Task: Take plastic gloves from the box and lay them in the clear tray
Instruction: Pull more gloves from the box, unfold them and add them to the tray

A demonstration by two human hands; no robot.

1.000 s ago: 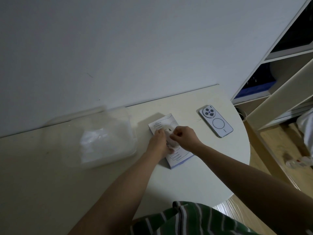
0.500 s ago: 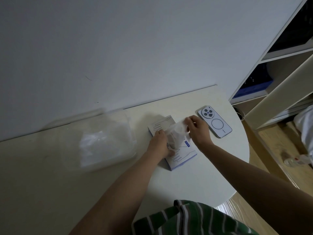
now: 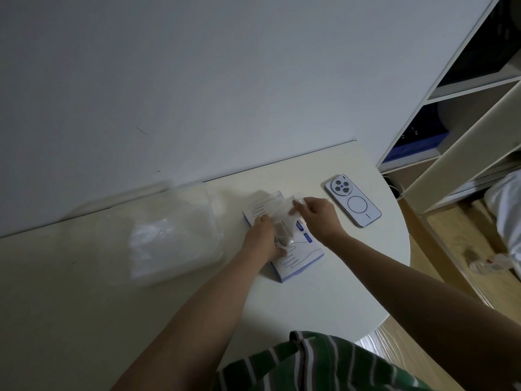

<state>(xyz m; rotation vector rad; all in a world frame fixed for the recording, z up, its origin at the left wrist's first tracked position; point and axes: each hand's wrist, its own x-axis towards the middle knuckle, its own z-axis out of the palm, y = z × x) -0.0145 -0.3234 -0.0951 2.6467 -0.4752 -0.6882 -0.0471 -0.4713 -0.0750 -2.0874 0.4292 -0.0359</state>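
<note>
Here the right hand (image 3: 318,217) pinches the top of a plastic glove (image 3: 282,214), whose film trails down into the glove box (image 3: 298,258). The left hand (image 3: 262,239) presses that box; its finger curl is unclear.

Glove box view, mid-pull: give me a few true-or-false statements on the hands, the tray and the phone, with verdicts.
1. The right hand pinches a glove over the box. True.
2. The left hand hangs clear of the box. False: it rests on the box top.
3. The clear tray lies left of the box, with clear plastic inside. True.
4. The phone lies in the tray. False: it lies on the table, right of the box, camera side up.
</note>
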